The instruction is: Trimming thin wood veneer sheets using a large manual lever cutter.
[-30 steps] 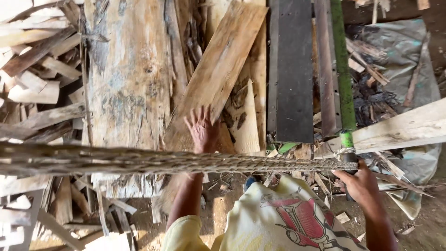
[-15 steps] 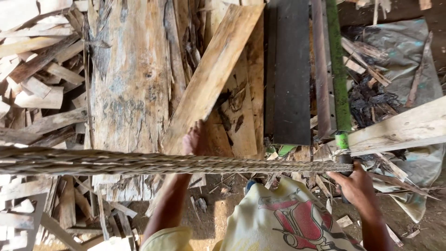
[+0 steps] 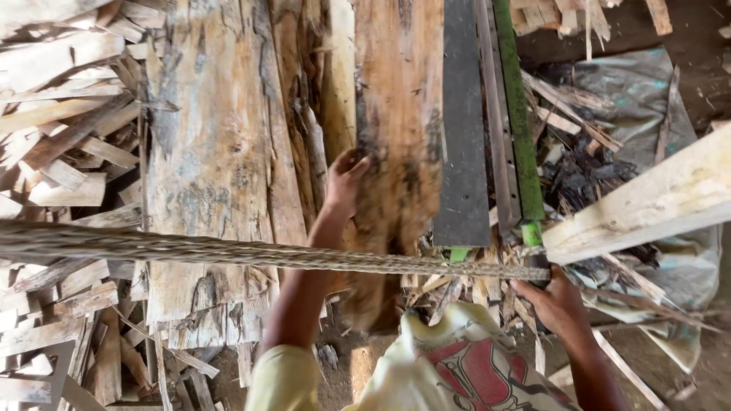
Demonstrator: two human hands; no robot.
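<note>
Broad weathered slab point(image 3: 221, 175) flat at left, largest thing in view. Beside it, a long rough plank point(image 3: 400, 137), gripped on its near left edge by the left hand point(image 3: 344, 179), fingers curled round the wood, near end blurred over the ground. Probably heavy, stiff, splintery; best held at the edges. Dark metal bar point(image 3: 464, 129) and green strip point(image 3: 519, 114) tight along its right side, crowding it. Twisted rope point(image 3: 228, 250) stretched across in front. Right hand point(image 3: 560, 304) closed on the rope's end. Loose offcuts point(image 3: 61, 152) heaped left.
</note>
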